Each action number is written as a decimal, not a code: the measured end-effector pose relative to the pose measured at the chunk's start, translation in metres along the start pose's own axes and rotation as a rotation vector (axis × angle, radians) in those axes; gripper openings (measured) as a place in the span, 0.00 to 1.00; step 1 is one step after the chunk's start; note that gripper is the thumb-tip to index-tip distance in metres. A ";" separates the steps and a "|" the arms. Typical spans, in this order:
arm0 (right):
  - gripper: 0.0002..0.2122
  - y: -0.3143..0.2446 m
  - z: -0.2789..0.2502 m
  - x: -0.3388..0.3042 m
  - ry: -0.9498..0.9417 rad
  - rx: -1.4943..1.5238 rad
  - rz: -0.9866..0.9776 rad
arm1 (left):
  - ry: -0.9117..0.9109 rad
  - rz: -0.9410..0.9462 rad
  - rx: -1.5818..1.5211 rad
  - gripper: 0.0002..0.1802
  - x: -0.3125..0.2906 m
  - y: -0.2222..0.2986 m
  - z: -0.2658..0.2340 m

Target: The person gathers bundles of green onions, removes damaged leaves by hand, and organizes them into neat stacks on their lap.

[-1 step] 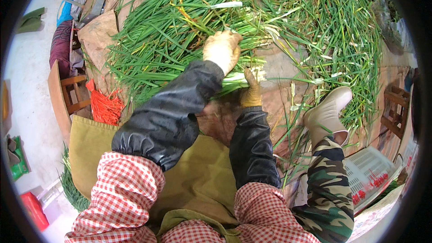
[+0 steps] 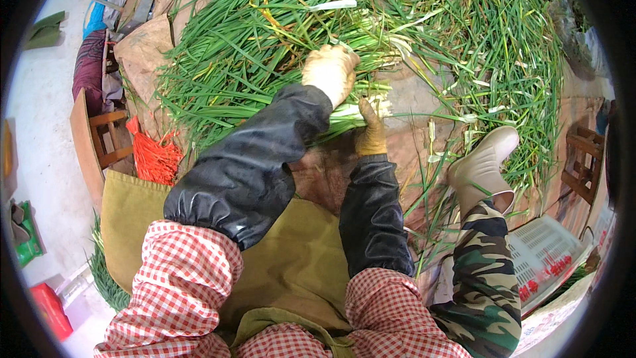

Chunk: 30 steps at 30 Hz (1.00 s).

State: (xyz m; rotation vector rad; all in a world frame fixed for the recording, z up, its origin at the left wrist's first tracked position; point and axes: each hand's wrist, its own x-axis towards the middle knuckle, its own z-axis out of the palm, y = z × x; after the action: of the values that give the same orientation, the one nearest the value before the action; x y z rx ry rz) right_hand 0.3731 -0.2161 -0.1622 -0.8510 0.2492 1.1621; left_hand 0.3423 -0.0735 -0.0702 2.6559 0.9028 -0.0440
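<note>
A large heap of green chives (image 2: 228,59) with pale stem ends lies in front of me. My left hand (image 2: 330,73), in a pale work glove, is closed on the chives at the heap's near right side; its fingertips are hidden. Just below and right of it, my right hand (image 2: 371,131), in a yellowish glove, grips a bunch of chives (image 2: 348,117) near the white stem ends. Its thumb lies over the stems, and the other fingers are hidden beneath. The leaves of that bunch run leftward under my left forearm.
Loose chives and trimmings (image 2: 490,46) spread over the brown sheet (image 2: 331,179) to the right, by my beige boot (image 2: 483,159). Orange-red ties (image 2: 156,154) hang at left beside a wooden stool (image 2: 106,136). A pale plastic crate (image 2: 544,255) stands lower right.
My left hand has shifted very slightly to the right over the heap. My right hand stays at the stem ends, almost unmoved.
</note>
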 end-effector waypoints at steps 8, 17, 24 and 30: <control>0.19 0.010 -0.006 0.030 0.038 0.053 -0.262 | -0.303 0.025 -0.291 0.12 0.007 -0.002 0.044; 0.18 -0.005 -0.012 -0.011 0.138 0.143 -0.128 | -0.052 0.036 -0.104 0.46 0.050 0.005 0.015; 0.22 -0.021 -0.015 -0.004 0.339 0.008 -0.298 | -0.319 -0.112 0.126 0.44 0.058 0.019 0.032; 0.23 -0.048 -0.044 0.005 0.207 0.045 -0.270 | -0.367 0.084 0.036 0.29 0.032 0.021 0.049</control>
State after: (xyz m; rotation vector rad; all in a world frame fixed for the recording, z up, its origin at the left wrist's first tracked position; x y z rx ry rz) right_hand 0.4278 -0.2498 -0.1733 -0.9352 0.3181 0.8155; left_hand 0.3847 -0.0860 -0.1141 2.5914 0.6742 -0.5123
